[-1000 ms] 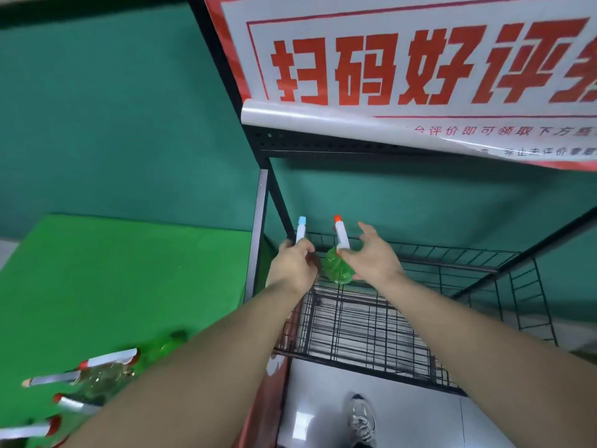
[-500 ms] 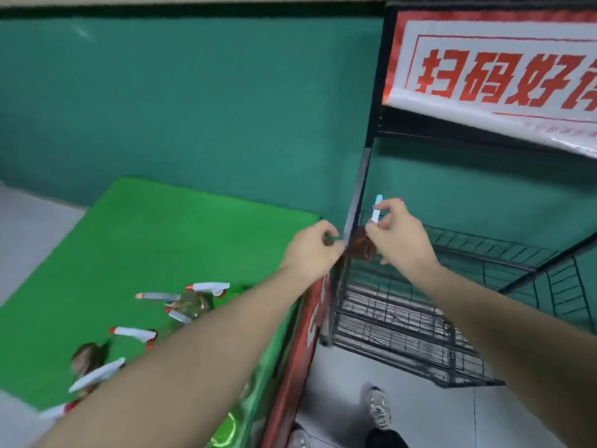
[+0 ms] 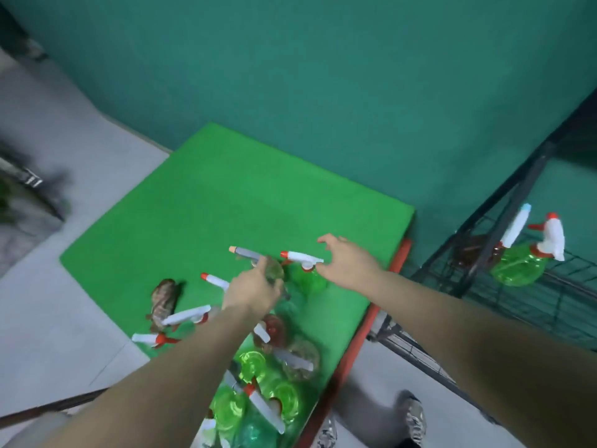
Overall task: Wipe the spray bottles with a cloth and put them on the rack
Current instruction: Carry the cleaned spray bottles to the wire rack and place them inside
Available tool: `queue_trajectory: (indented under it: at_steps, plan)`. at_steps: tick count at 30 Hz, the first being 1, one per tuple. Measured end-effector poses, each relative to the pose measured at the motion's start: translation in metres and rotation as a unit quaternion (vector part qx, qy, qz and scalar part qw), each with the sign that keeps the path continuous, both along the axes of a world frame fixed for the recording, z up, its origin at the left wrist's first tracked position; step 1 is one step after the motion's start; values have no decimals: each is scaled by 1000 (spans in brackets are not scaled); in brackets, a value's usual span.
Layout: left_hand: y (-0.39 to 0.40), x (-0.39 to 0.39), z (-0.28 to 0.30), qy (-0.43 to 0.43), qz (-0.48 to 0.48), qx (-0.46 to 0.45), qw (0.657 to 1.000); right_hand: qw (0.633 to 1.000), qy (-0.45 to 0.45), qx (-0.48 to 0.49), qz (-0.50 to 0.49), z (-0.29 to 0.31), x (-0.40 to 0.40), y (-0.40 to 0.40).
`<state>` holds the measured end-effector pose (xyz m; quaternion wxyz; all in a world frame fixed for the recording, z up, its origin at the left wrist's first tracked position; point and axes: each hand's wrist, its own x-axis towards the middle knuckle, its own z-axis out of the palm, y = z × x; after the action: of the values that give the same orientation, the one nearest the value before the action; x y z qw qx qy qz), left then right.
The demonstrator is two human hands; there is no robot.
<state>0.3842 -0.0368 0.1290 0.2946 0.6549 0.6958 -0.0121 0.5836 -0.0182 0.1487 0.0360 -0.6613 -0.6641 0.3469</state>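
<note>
Hands: left grips a clear bottle, right hovers spread.

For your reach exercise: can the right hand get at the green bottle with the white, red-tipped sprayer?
Probably yes: the right hand, fingers spread, hovers beside the sprayer of the green bottle; nothing lies between.

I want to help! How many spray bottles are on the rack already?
2: a brown bottle behind the rack post and a green bottle right of it. More may be hidden out of view.
</note>
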Motion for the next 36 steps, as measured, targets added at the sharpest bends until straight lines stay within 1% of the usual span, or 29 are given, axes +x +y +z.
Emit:
queue_trajectory:
  at_steps: [2, 6, 9, 12, 17, 21, 26, 30, 33, 36]
  plan:
    - [1, -8, -12, 7, -12, -19, 1000, 1000, -10, -7, 25, -15, -16, 13]
    - [11, -7, -28, 36, -31, -14, 999, 997, -34, -24, 61, -44, -34, 28]
    - [14, 0, -35, 8, -6, -23, 1000, 997, -56, -18, 56, -59, -37, 29]
    - [15, 4, -42, -41, 42, -20, 998, 999, -33, -17, 23, -62, -31, 23]
    - [8, 13, -38, -75, 40, 9, 996, 994, 51, -42, -89, -52, -6, -1]
    - [6, 27, -14, -122, -5, 19, 992, 982, 86, -69, -152, -31, 24, -30]
    - [3, 67, 31, -139, -114, 38, 983, 967, 95, -32, -233, 16, 73, -75]
    - [-8, 112, 68, -173, -191, 67, 964, 947, 114, 6, -299, 54, 111, -117]
    - [-21, 143, 93, -197, -243, 87, 946, 934, 111, 34, -337, 78, 141, -148]
    - [-34, 175, 118, -205, -289, 90, 931, 919, 118, 50, -372, 98, 171, -177]
